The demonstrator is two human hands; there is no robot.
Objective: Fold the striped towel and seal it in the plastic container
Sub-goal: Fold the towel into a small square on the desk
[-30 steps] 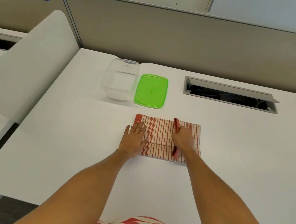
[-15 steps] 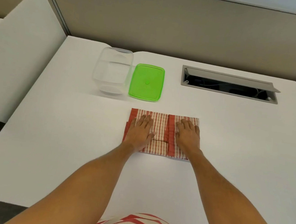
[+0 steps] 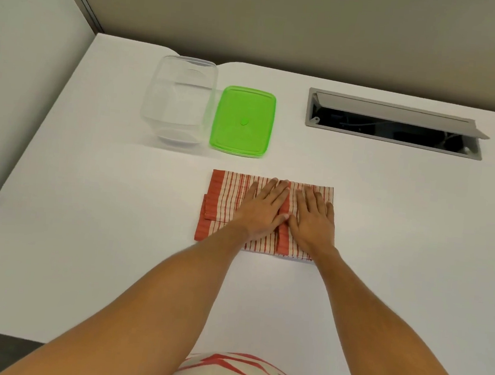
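Observation:
The red-and-cream striped towel point(image 3: 224, 197) lies folded into a rectangle on the white desk point(image 3: 84, 232). Both my palms press flat on it, side by side. My left hand point(image 3: 264, 208) rests on its middle, and my right hand point(image 3: 313, 217) covers its right part, thumbs touching. Fingers are stretched out and grip nothing. Behind the towel stands the clear plastic container point(image 3: 179, 102), with no lid on and nothing inside. The green lid point(image 3: 243, 122) lies flat just to the right of the container.
A grey cable hatch point(image 3: 394, 123) is open in the desk at the back right. A beige partition wall point(image 3: 286, 24) runs along the far edge. A white side panel point(image 3: 18, 74) borders the desk on the left.
My right hand let go of the towel's folded flap and laid it flat. My left hand slid right toward the middle, so both palms now lie together. The camera tilted further down.

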